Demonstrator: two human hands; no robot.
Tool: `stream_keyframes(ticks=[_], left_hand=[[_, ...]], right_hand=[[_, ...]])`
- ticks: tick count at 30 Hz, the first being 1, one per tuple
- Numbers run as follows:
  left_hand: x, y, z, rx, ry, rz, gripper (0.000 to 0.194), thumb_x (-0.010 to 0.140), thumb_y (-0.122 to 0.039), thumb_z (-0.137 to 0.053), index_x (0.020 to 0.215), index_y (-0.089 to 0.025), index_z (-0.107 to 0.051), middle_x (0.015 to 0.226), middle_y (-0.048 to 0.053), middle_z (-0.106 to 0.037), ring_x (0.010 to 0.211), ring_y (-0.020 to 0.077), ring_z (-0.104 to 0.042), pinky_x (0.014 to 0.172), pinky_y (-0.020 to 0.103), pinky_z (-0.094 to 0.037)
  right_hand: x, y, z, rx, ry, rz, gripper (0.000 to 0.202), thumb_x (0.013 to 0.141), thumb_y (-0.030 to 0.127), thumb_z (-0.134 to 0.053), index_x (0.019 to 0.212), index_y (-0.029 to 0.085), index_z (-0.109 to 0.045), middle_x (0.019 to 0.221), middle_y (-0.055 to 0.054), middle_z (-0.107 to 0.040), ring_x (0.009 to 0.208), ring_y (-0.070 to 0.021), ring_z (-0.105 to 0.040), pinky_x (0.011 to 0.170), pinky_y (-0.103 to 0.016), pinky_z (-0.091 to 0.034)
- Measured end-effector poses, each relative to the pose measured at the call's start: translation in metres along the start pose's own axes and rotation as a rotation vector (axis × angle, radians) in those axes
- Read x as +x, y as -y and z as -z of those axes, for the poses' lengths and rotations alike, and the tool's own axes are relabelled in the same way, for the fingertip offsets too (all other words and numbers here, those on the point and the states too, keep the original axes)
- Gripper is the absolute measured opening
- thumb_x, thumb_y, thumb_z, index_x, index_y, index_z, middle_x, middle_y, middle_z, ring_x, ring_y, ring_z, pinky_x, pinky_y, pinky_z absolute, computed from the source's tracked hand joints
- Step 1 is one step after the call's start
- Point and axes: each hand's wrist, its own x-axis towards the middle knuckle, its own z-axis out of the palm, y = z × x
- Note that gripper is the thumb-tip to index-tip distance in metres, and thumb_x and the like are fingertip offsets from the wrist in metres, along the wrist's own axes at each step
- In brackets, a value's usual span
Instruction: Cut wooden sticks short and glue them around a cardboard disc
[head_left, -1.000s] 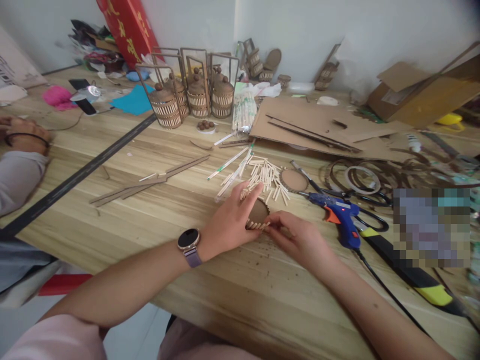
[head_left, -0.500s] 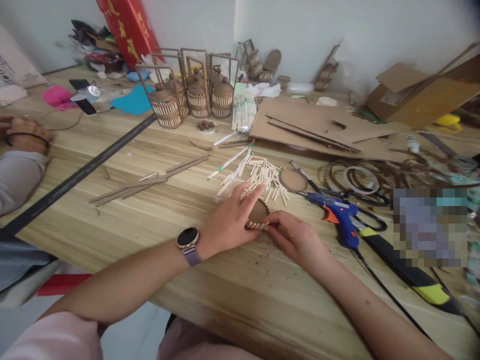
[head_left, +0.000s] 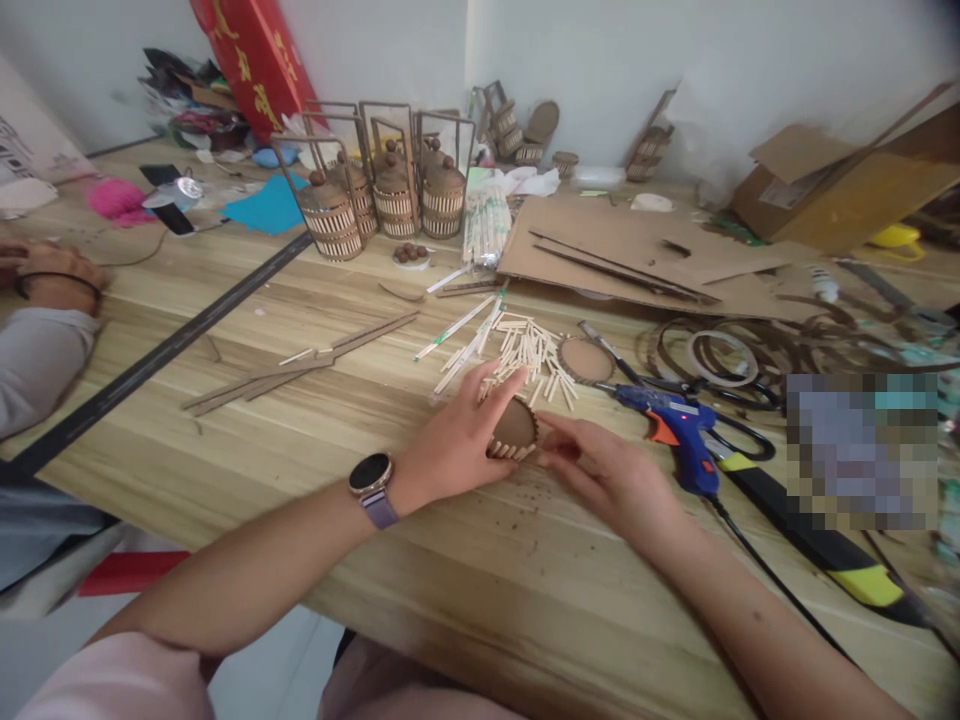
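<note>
In the head view, a round brown cardboard disc [head_left: 514,428] has a ridged rim, with short pale wooden sticks [head_left: 510,452] standing along its near edge. My left hand [head_left: 469,425] wears a watch at the wrist and is closed round the disc's left side, thumb in front and index finger over the far side. At the disc's right edge is my right hand [head_left: 592,460], its thumb and index fingertips slightly parted; whether they touch the rim is unclear. Behind the hands lies a pile of cut sticks [head_left: 531,350]. A second ridged disc [head_left: 586,360] lies right of it.
A blue glue gun [head_left: 679,425], black-and-yellow cutter [head_left: 810,540] and tape roll [head_left: 721,358] lie to the right. Small lidded baskets with handles [head_left: 394,195] stand behind, beside cardboard sheets [head_left: 600,235]. Another person's hand [head_left: 60,275] rests at the left.
My right fingers have loosened from the sticks at the near rim and shifted slightly right. More of the disc shows; my left hand keeps its hold.
</note>
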Motion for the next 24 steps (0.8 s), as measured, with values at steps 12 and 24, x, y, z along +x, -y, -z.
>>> stream_keyframes(ticks=[12,24], left_hand=[[-0.003,-0.008,-0.002,0.001,-0.084,0.052,0.12,0.064,-0.028,-0.09,0.151,-0.034,-0.007,0.154,0.019,-0.015,0.143,0.0425,-0.027,0.108,0.063,-0.039],[-0.004,-0.011,-0.008,0.065,-0.098,0.09,0.104,0.071,-0.02,-0.081,0.149,-0.026,-0.013,0.152,0.021,-0.018,0.144,0.04,-0.026,0.112,0.058,-0.037]], right_hand=[[-0.029,-0.037,0.077,-0.592,-0.002,-0.837,0.031,0.087,0.049,-0.049,0.075,0.023,-0.059,0.071,-0.014,-0.068,0.065,-0.031,-0.064,0.055,-0.037,-0.041],[-0.035,-0.059,0.078,-0.392,0.119,-0.856,0.032,0.083,0.053,-0.057,0.068,0.025,-0.061,0.064,-0.012,-0.067,0.059,-0.0284,-0.062,0.057,-0.038,-0.043]])
